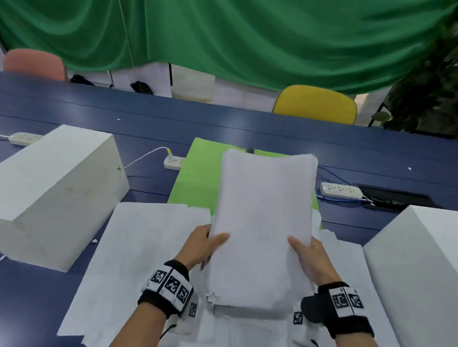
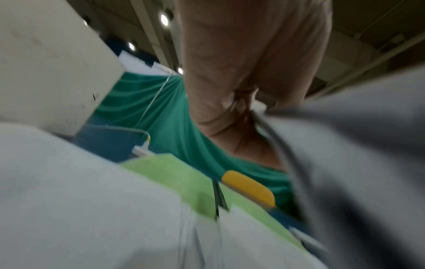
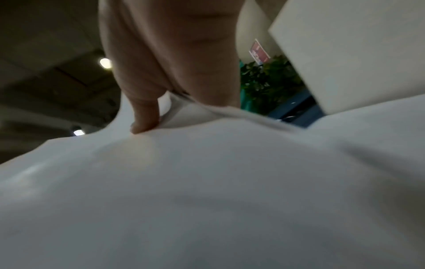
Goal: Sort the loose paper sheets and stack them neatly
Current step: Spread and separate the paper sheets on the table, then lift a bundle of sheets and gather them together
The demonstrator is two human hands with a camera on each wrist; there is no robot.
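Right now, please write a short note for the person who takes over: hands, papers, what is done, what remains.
Left hand: grips the stack at its left edge.
Right hand: grips its right edge, thumb on top.
Stack: raised and tilted over the loose sheets on the table; green sheets lie behind.
Done: many sheets gathered into one stack.
Left: square its uneven edges, set it down, gather the remaining sheets.
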